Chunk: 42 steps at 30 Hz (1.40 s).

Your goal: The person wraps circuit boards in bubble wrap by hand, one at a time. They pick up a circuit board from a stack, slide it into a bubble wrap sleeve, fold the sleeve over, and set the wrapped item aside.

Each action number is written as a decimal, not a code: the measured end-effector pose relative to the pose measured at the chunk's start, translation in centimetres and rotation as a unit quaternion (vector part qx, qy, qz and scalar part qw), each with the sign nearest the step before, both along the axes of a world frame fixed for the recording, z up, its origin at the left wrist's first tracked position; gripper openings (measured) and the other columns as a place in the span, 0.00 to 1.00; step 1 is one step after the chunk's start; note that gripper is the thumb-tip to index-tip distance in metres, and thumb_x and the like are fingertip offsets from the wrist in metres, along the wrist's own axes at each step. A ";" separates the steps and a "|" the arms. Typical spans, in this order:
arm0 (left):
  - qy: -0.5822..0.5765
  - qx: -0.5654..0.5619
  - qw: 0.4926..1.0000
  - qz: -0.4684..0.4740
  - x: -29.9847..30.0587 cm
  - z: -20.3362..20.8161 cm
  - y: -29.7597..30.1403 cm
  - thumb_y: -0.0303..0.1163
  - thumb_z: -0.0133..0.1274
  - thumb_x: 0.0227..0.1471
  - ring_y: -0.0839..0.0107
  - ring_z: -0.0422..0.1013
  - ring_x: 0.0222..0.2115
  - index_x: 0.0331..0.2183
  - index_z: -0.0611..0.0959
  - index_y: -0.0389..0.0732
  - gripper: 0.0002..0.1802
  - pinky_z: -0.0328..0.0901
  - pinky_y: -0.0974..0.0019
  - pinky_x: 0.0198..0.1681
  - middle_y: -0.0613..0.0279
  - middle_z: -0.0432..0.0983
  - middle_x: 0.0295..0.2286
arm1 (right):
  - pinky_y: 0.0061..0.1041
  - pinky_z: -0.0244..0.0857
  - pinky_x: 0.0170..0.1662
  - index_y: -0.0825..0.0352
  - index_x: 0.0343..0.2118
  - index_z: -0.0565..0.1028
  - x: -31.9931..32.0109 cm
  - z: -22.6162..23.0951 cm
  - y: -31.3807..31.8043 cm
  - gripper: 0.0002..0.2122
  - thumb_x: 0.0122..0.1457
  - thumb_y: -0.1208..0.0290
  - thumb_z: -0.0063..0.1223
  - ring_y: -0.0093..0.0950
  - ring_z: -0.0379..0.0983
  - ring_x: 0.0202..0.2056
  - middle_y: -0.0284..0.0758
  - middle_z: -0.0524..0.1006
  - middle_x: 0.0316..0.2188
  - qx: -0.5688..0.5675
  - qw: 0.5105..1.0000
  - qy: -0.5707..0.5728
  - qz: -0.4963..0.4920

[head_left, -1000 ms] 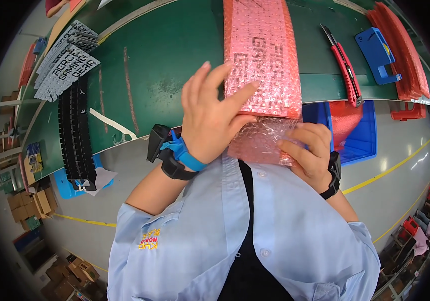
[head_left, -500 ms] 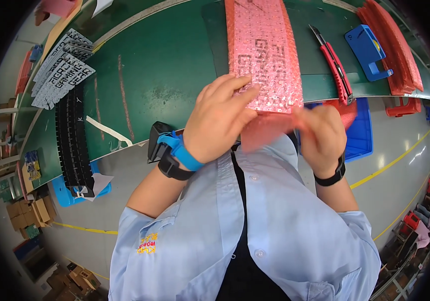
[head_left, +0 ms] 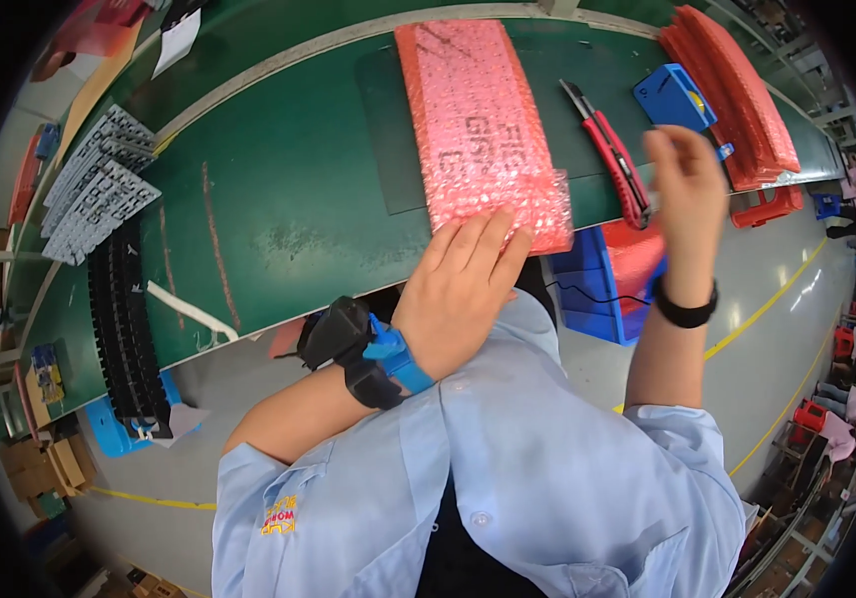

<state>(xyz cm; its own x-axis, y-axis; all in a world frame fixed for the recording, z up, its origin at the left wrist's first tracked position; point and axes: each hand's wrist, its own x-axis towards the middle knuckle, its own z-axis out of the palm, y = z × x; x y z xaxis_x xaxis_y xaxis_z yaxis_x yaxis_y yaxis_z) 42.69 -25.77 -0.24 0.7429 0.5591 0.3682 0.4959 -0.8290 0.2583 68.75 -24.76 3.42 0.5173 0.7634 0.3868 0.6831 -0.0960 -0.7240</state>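
Observation:
A long pink bubble-wrap package with dark print showing through lies on the green table, one end near the front edge. My left hand rests flat on its near end, fingers stretched out, beside a folded flap of wrap. My right hand is raised off the package, fingers loosely bent and slightly blurred, with nothing visible in them. It is nearest the blue tape dispenser, partly covering it from view. Between the package and that hand lies a red utility knife with its blade out.
Pink bubble-wrap sleeves are stacked at the far right. At left stand grey printed sheets and a stack of long black keyboard-like pieces. A white strip lies nearby. A blue bin stands below the table's front edge.
My right hand has let go of the wrap's end and moved right and up toward the tape dispenser. The loose flap now lies folded on the package, under my left hand's fingertips.

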 end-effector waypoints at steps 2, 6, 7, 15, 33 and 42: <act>-0.004 0.023 1.000 -0.003 0.5 -0.3 0.0 0.33 0.55 0.46 0.58 0.66 0.51 0.53 0.72 0.36 0.31 0.59 0.56 0.56 0.51 0.68 0.52 | 0.14 0.65 0.33 0.69 0.43 0.76 6.6 0.8 -0.5 0.16 0.57 0.64 0.61 0.16 0.71 0.31 0.28 0.77 0.30 0.035 0.997 -0.043 -0.050; -0.029 0.056 0.998 0.005 0.1 -1.2 0.6 0.30 0.53 0.46 0.59 0.67 0.50 0.50 0.75 0.36 0.26 0.61 0.58 0.54 0.52 0.70 0.50 | 0.19 0.68 0.41 0.68 0.52 0.71 13.6 0.0 -0.7 0.23 0.56 0.65 0.62 0.20 0.72 0.38 0.31 0.76 0.39 -0.013 0.988 -0.137 -0.066; -0.050 0.046 0.998 -0.004 -0.1 -1.4 1.0 0.28 0.52 0.46 0.60 0.68 0.49 0.49 0.76 0.37 0.24 0.62 0.58 0.53 0.53 0.71 0.49 | 0.21 0.67 0.44 0.67 0.55 0.68 14.1 -0.8 -0.7 0.26 0.55 0.64 0.63 0.22 0.72 0.41 0.33 0.75 0.42 -0.040 0.994 -0.105 0.004; -0.116 0.037 0.993 -0.004 0.2 -1.4 1.6 0.22 0.54 0.43 0.59 0.72 0.43 0.42 0.82 0.38 0.19 0.65 0.58 0.46 0.57 0.76 0.44 | 0.25 0.66 0.47 0.69 0.51 0.72 10.7 -1.8 1.6 0.25 0.54 0.60 0.65 0.24 0.72 0.43 0.34 0.77 0.41 -0.106 0.992 -0.063 -0.035; -0.120 0.003 0.993 0.011 0.1 -1.4 1.2 0.21 0.59 0.41 0.58 0.71 0.44 0.43 0.82 0.39 0.22 0.64 0.56 0.49 0.58 0.76 0.46 | 0.15 0.58 0.31 0.64 0.32 0.79 13.3 5.2 0.8 0.10 0.58 0.61 0.60 0.15 0.66 0.27 0.23 0.73 0.23 -0.016 0.956 0.287 0.051; -0.120 0.003 0.993 0.012 0.3 -1.3 1.1 0.22 0.55 0.43 0.61 0.71 0.44 0.42 0.82 0.39 0.19 0.64 0.59 0.47 0.60 0.76 0.45 | 0.14 0.56 0.29 0.62 0.31 0.77 12.2 -3.2 -2.3 0.08 0.59 0.63 0.59 0.14 0.64 0.24 0.23 0.72 0.22 -0.047 0.930 0.364 0.019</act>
